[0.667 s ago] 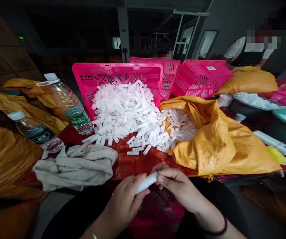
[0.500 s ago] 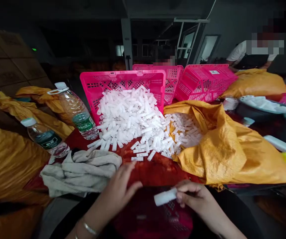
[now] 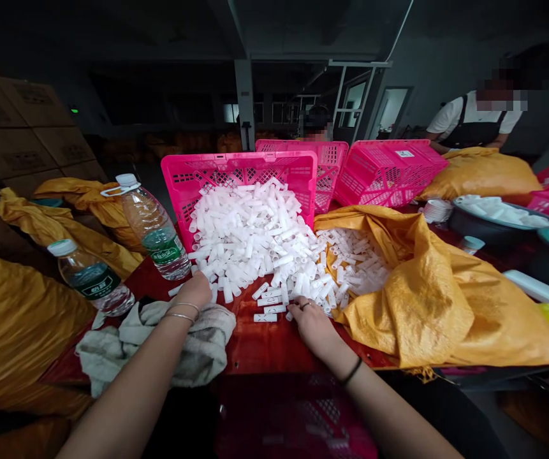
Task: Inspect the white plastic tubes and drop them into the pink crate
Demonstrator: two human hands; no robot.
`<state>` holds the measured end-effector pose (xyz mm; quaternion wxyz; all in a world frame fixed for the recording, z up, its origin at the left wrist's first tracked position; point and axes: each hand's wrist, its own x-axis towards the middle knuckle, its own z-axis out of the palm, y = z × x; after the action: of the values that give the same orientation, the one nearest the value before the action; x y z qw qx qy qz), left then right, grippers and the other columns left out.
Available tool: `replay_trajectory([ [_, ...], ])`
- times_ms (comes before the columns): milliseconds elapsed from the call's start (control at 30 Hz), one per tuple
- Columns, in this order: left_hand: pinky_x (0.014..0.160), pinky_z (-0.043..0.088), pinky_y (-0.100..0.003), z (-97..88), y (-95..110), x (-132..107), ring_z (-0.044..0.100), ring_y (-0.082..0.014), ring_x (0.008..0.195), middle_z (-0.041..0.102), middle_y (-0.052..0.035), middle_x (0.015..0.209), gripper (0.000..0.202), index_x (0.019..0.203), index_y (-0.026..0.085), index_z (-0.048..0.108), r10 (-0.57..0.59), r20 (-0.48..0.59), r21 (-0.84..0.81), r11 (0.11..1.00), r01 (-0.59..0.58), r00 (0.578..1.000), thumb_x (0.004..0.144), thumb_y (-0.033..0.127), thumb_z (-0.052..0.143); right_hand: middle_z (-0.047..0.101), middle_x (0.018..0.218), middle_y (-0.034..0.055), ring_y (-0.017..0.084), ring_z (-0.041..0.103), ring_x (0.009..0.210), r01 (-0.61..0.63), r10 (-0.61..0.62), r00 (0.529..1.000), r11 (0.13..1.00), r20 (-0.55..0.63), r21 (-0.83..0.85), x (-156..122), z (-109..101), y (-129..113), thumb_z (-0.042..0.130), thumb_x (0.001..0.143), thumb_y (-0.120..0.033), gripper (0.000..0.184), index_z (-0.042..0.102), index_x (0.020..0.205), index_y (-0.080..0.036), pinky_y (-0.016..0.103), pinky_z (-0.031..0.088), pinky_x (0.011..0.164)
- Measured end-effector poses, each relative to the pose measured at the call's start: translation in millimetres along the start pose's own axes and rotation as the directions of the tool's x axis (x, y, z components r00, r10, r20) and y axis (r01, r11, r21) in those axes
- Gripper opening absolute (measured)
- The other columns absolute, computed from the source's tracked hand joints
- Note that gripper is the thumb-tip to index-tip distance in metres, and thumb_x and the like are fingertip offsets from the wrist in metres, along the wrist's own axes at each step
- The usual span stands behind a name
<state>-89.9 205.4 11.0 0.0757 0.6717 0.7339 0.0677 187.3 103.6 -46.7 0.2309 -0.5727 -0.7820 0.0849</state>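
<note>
A big heap of short white plastic tubes (image 3: 250, 239) spills from a tipped pink crate (image 3: 236, 169) onto the red table (image 3: 264, 347). My left hand (image 3: 192, 292) reaches into the heap's left front edge, its fingers hidden among the tubes. My right hand (image 3: 310, 319) rests at the heap's right front edge with fingers curled down onto the tubes. More white tubes (image 3: 360, 255) lie in an open yellow sack (image 3: 427, 299) on the right.
A grey cloth (image 3: 159, 341) lies under my left forearm. Two water bottles (image 3: 152, 226) (image 3: 90, 280) stand at the left beside yellow sacks (image 3: 11, 319). More pink crates (image 3: 389, 169) and dark basins (image 3: 494, 217) sit behind and right, where a person (image 3: 475, 121) stands.
Both hands went from near my lap forward to the heap. The white tube that my right hand held is no longer seen in it.
</note>
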Motion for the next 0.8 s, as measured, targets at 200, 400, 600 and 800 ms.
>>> replay_trajectory([
  [200,0.088,0.049,-0.035,-3.6,28,-77,0.058,-0.0222,0.103,0.056,-0.0127,0.116,0.03,0.116,0.015,0.052,0.295,-0.221,-0.168,0.927,-0.334,0.93,0.091,0.031,0.045,0.064,0.089,0.0091,0.019,0.061,0.074,-0.012,0.036,0.993,0.98,-0.117,0.199,-7,-15,-6,0.05,0.084,-0.014,0.037,0.051,0.121,-0.012,0.033,0.052,0.071],
  [400,0.091,0.049,-0.034,15.0,64,-151,0.058,-0.0201,0.104,0.061,-0.0078,0.111,0.027,0.118,0.023,0.053,0.467,-0.413,-0.531,0.574,-0.624,0.782,0.092,0.023,0.046,0.064,0.091,0.0036,0.013,0.062,0.071,0.217,0.17,0.918,0.541,-0.358,0.813,-33,-60,-44,0.052,0.089,-0.019,0.023,0.056,0.111,-0.024,0.027,0.054,0.066],
  [600,0.08,0.054,-0.026,-0.6,69,-168,0.061,-0.0165,0.094,0.063,-0.0053,0.103,0.034,0.121,0.027,0.057,0.491,-0.531,-0.471,0.507,-0.722,0.691,0.09,0.016,0.052,0.066,0.098,0.0061,0.018,0.062,0.096,0.344,-0.184,0.93,0.739,-0.318,0.579,-50,-95,-44,0.057,0.086,-0.01,0.028,0.064,0.108,-0.026,0.031,0.051,0.082],
  [800,0.086,0.052,-0.029,0.5,74,-179,0.062,-0.017,0.093,0.067,-0.0069,0.1,0.048,0.133,0.022,0.046,0.66,-0.61,-0.146,0.451,-0.88,0.439,0.088,0.011,0.054,0.059,0.062,-0.0046,0.006,0.047,0.038,-0.197,0.123,0.979,0.372,0.162,0.907,-54,-91,-54,0.054,0.089,-0.041,0.02,0.053,0.094,-0.022,0.016,0.038,0.037],
])
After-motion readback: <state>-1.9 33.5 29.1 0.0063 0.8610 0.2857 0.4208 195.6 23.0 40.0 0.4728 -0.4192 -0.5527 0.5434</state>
